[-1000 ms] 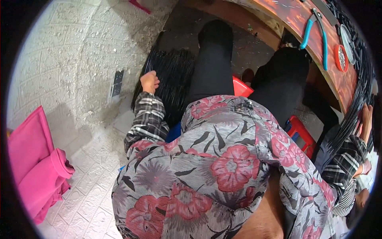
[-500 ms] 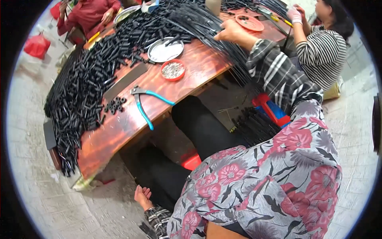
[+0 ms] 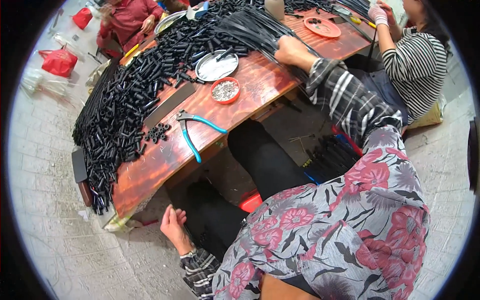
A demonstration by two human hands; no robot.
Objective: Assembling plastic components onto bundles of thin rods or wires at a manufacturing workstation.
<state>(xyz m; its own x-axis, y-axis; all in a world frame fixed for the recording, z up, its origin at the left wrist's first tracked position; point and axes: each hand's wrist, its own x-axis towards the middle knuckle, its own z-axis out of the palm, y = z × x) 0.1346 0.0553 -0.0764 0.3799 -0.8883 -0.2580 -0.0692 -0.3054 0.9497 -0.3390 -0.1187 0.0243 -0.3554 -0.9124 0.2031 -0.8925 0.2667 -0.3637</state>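
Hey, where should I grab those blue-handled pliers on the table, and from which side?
Probably best around both blue handles together, coming from your side of the wooden table. The handles splay apart with their ends toward that near edge, while the metal head points away from you. Your left hand looks empty, so it could do this.

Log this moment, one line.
right hand: closed on black strips | left hand: empty, off table | blue-handled pliers: on table
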